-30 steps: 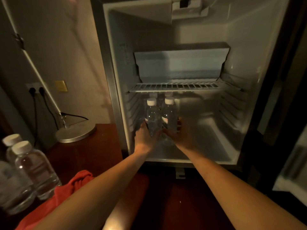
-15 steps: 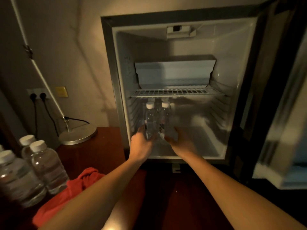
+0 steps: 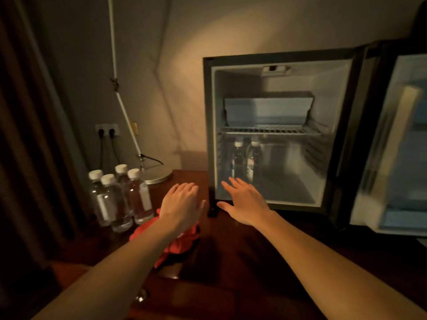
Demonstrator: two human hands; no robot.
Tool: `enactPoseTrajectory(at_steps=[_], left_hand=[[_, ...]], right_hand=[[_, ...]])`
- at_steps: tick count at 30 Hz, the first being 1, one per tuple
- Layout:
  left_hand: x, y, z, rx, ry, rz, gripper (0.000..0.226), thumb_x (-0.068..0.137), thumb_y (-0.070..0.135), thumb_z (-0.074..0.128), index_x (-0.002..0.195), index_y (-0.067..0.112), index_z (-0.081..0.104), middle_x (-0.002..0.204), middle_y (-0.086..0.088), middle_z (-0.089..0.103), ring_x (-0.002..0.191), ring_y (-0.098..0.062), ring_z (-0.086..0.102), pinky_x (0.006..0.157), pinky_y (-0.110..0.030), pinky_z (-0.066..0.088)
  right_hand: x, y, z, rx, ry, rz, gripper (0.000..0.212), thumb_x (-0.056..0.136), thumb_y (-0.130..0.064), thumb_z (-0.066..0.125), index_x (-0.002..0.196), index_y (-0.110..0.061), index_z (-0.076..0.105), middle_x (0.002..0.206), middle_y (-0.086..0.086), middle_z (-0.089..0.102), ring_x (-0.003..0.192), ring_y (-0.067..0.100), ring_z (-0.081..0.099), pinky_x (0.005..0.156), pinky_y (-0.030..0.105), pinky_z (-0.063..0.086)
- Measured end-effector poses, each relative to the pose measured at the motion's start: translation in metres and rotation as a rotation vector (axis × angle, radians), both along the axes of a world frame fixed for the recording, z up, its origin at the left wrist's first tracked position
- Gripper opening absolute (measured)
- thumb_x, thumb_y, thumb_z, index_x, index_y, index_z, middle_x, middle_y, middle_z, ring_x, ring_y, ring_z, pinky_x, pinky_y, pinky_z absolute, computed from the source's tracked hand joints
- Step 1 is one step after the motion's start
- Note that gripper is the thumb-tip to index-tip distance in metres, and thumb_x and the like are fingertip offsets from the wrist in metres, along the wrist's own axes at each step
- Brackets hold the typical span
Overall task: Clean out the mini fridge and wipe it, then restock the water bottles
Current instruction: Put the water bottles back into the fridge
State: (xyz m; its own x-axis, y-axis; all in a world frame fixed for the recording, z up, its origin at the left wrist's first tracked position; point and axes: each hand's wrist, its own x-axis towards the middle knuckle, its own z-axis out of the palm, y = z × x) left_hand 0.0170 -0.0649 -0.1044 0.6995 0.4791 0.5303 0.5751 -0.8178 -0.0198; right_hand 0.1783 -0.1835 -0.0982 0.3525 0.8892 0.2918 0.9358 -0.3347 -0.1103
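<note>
The mini fridge (image 3: 335, 93) stands open on the dark wooden table, its door (image 3: 397, 144) swung out to the right. Two water bottles (image 3: 247, 158) with white caps stand side by side at the left of the fridge floor, under the wire shelf (image 3: 270, 130). Several more water bottles (image 3: 120, 195) stand grouped on the table at the left. My left hand (image 3: 180, 202) hovers with straight fingers over the table, just left of the fridge. My right hand (image 3: 245, 199) is spread flat in front of the fridge's lower left corner. Neither hand holds anything.
A red cloth (image 3: 178, 243) lies on the table under my left wrist. A lamp's round metal base (image 3: 157, 175) sits behind the bottle group, its white pole (image 3: 115, 72) rising along the wall. A wall socket (image 3: 107, 130) has two plugs. A dark curtain (image 3: 30, 135) hangs at the left.
Both hands let go of the two bottles in the fridge and drew back out to the left. The view pulled back and swung left, showing more table bottles.
</note>
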Motion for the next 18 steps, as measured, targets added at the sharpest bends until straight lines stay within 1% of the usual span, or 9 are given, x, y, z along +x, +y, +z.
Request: enactPoseTrajectory(at_steps=[2, 5, 9, 12, 15, 18], left_hand=[[-0.029, 0.007, -0.001, 0.045, 0.021, 0.047, 0.048, 0.091, 0.051, 0.053, 0.126, 0.019, 0.058, 0.136, 0.001, 0.058, 0.131, -0.017, 0.048, 0.114, -0.037, 0.029], [-0.073, 0.020, -0.003, 0.078, 0.011, 0.117, 0.053, 0.090, 0.054, 0.049, 0.127, 0.016, 0.058, 0.134, -0.001, 0.059, 0.129, -0.019, 0.051, 0.112, -0.038, 0.032], [-0.127, 0.037, -0.008, 0.036, -0.018, 0.228, 0.051, 0.090, 0.053, 0.051, 0.126, 0.018, 0.057, 0.129, 0.001, 0.062, 0.124, -0.017, 0.054, 0.110, -0.036, 0.036], [-0.160, 0.050, -0.013, 0.013, -0.045, 0.309, 0.046, 0.089, 0.052, 0.055, 0.122, 0.019, 0.059, 0.124, 0.001, 0.064, 0.119, -0.018, 0.057, 0.105, -0.035, 0.040], [-0.183, 0.062, -0.016, -0.071, -0.115, 0.379, 0.046, 0.091, 0.053, 0.055, 0.120, 0.018, 0.060, 0.119, 0.000, 0.066, 0.113, -0.020, 0.060, 0.097, -0.035, 0.046], [-0.193, 0.076, -0.022, -0.255, -0.248, 0.413, 0.050, 0.091, 0.053, 0.057, 0.127, 0.018, 0.056, 0.123, -0.001, 0.064, 0.112, -0.023, 0.061, 0.090, -0.038, 0.050]], right_hand=[[-0.021, 0.009, 0.000, -0.016, -0.020, 0.023, 0.075, 0.094, -0.064, 0.041, 0.155, -0.029, 0.016, 0.163, -0.001, 0.013, 0.150, 0.020, 0.009, 0.120, 0.044, 0.014], [-0.051, 0.025, -0.003, -0.023, -0.005, 0.067, 0.078, 0.092, -0.064, 0.044, 0.155, -0.029, 0.015, 0.163, 0.000, 0.014, 0.150, 0.020, 0.010, 0.120, 0.042, 0.017], [-0.088, 0.050, -0.008, -0.018, -0.011, 0.143, 0.081, 0.089, -0.063, 0.050, 0.155, -0.027, 0.018, 0.162, 0.002, 0.018, 0.149, 0.022, 0.014, 0.119, 0.040, 0.021], [-0.111, 0.072, -0.014, -0.030, -0.027, 0.192, 0.082, 0.089, -0.062, 0.050, 0.155, -0.025, 0.019, 0.161, 0.004, 0.019, 0.148, 0.024, 0.016, 0.118, 0.039, 0.022], [-0.128, 0.095, -0.018, -0.025, 0.019, 0.227, 0.081, 0.089, -0.060, 0.052, 0.154, -0.024, 0.021, 0.161, 0.004, 0.021, 0.148, 0.023, 0.017, 0.118, 0.038, 0.023], [-0.137, 0.115, -0.021, 0.019, 0.181, 0.231, 0.083, 0.087, -0.056, 0.059, 0.154, -0.022, 0.024, 0.159, 0.002, 0.026, 0.147, 0.020, 0.022, 0.116, 0.036, 0.026]])
